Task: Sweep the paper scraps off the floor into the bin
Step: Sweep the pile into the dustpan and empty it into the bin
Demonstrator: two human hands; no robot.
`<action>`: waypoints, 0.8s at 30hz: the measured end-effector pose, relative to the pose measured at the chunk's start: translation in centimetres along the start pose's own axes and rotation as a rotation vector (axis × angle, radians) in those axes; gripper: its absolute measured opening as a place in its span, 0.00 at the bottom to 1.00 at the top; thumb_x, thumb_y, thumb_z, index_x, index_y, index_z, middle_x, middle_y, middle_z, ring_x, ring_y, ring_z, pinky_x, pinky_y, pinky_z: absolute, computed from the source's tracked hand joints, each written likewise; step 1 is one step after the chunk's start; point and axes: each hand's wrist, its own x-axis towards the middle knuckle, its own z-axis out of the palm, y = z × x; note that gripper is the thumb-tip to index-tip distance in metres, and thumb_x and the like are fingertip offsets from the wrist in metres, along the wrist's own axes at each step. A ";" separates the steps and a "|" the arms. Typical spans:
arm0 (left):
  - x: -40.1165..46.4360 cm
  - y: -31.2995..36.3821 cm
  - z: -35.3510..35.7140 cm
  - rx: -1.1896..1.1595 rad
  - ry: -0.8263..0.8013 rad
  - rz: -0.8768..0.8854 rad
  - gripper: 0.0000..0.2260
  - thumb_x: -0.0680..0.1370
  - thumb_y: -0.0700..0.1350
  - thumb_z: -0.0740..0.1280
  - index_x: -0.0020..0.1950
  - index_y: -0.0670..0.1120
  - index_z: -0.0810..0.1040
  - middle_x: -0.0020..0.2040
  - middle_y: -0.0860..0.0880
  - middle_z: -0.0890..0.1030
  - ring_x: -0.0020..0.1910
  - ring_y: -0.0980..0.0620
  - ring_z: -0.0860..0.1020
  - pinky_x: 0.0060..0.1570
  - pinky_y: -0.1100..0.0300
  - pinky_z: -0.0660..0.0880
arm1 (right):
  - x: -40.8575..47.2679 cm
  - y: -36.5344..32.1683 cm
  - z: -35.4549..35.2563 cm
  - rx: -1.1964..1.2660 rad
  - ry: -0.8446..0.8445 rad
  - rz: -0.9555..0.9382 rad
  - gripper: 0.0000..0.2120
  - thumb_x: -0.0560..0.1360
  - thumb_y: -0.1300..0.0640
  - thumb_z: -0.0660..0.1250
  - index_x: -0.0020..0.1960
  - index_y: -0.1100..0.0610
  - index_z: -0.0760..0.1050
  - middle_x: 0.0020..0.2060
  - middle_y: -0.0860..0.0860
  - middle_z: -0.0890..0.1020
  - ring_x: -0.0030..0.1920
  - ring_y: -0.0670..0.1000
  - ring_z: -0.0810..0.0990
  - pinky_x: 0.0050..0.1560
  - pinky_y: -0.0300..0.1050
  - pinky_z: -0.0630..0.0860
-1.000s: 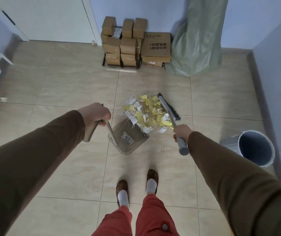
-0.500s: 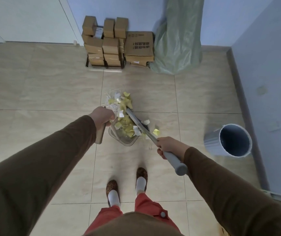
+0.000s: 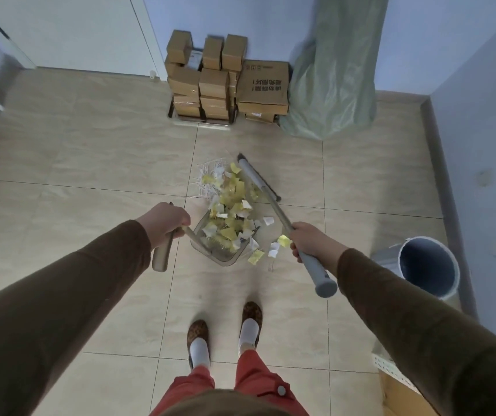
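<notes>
Yellow and white paper scraps (image 3: 229,196) lie heaped on the tiled floor ahead of my feet. Many of them rest inside a clear brownish dustpan (image 3: 223,256), whose tan handle my left hand (image 3: 165,224) grips. My right hand (image 3: 309,241) is closed on the grey handle of a broom (image 3: 258,182); its head sits on the floor at the far right edge of the pile. A few scraps (image 3: 273,249) lie loose on the floor right of the pan. The blue-grey bin (image 3: 430,267) stands open by the right wall.
Stacked cardboard boxes (image 3: 225,79) and a green sack (image 3: 334,73) stand against the far wall. A white door (image 3: 69,28) is at the far left. A cardboard box corner (image 3: 397,391) shows at the bottom right. My slippered feet (image 3: 225,334) stand just behind the dustpan.
The broom swept scraps into the dustpan half a second ago, then swung back out to the far right edge of the pile. Some scraps now lie right of the pan.
</notes>
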 end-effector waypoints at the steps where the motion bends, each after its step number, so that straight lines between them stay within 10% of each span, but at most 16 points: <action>1: 0.3 -0.1 -0.1 -0.010 0.009 -0.007 0.08 0.75 0.30 0.63 0.38 0.38 0.75 0.42 0.41 0.75 0.38 0.47 0.79 0.52 0.53 0.80 | 1.7 -0.8 0.0 -0.047 -0.004 -0.032 0.14 0.80 0.63 0.54 0.64 0.61 0.71 0.37 0.55 0.74 0.29 0.49 0.72 0.23 0.37 0.71; 5: 1.1 -0.1 0.1 0.003 0.033 -0.019 0.03 0.72 0.31 0.64 0.44 0.36 0.76 0.46 0.40 0.74 0.39 0.46 0.79 0.37 0.62 0.81 | 8.4 -3.4 0.0 -0.186 -0.048 -0.025 0.15 0.81 0.62 0.53 0.66 0.61 0.68 0.39 0.57 0.75 0.30 0.51 0.73 0.27 0.42 0.74; 13: 0.2 1.0 0.8 0.064 -0.045 -0.063 0.04 0.78 0.38 0.67 0.50 0.39 0.80 0.43 0.41 0.74 0.37 0.46 0.74 0.44 0.50 0.82 | 9.1 1.4 2.9 -0.756 -0.033 -0.024 0.28 0.80 0.63 0.54 0.78 0.54 0.52 0.52 0.63 0.78 0.41 0.58 0.79 0.38 0.51 0.80; 24: -0.8 2.0 0.9 -0.037 -0.172 -0.173 0.19 0.74 0.34 0.70 0.64 0.37 0.73 0.56 0.39 0.78 0.47 0.42 0.85 0.44 0.50 0.84 | -2.8 9.3 2.4 -0.590 -0.174 0.071 0.21 0.78 0.65 0.54 0.69 0.52 0.59 0.46 0.60 0.73 0.32 0.52 0.73 0.26 0.42 0.74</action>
